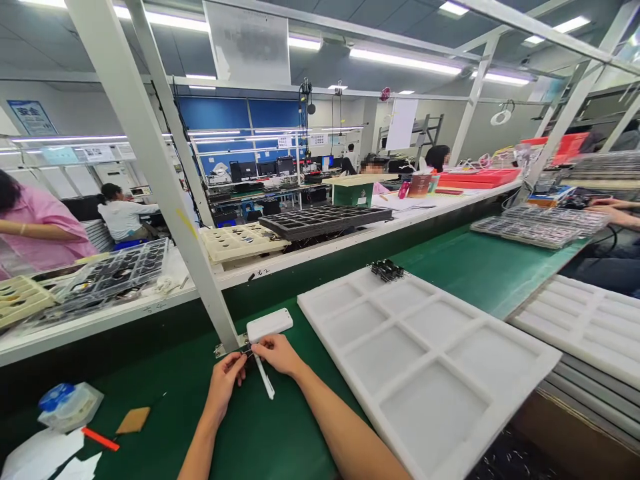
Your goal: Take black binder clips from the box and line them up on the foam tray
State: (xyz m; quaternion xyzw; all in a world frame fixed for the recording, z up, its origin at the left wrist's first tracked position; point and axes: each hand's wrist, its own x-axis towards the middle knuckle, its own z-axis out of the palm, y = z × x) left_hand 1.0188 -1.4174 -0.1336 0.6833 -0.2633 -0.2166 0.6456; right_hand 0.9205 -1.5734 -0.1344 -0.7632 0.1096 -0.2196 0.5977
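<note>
My left hand (pixel 226 376) and my right hand (pixel 278 352) meet over the green bench mat (pixel 260 433) at the foot of a white frame post (pixel 150 167). Both pinch a small dark part (pixel 247 354) between their fingertips. A thin white strip (pixel 265 381) juts toward me from under my right hand. Just beyond the fingers lies a small white rectangular device (pixel 269 325). A large white foam tray (pixel 425 360) with empty compartments lies to the right of my hands.
Small black clips (pixel 387 269) sit at the foam tray's far edge. At the left front lie a tape roll in a clear bag (pixel 67 404), a brown card (pixel 133 420), a red pen (pixel 100 439) and white paper. Black and cream part trays fill the far shelf. Other workers sit left, far back and right.
</note>
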